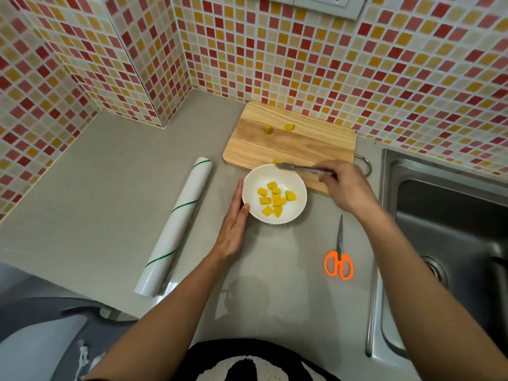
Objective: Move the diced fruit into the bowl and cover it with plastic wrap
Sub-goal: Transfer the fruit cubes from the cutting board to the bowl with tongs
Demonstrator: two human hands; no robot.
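Observation:
A white bowl point(295, 185) sits on the grey counter and holds several yellow fruit cubes point(275, 199). My left hand point(233, 224) rests flat against the bowl's left side. My right hand point(347, 185) grips metal tongs point(302, 168) that pinch one yellow cube point(276, 162) over the bowl's far rim. Behind the bowl lies a wooden cutting board point(288, 144) with two more cubes, one point(268, 129) on the left and one point(289, 127) on the right. A roll of plastic wrap point(176, 224) lies on the counter to the left.
Orange-handled scissors point(339, 254) lie on the counter right of the bowl. A steel sink point(450, 229) fills the right side. Mosaic tile walls close off the back and left. A grey appliance point(41, 339) sits at bottom left.

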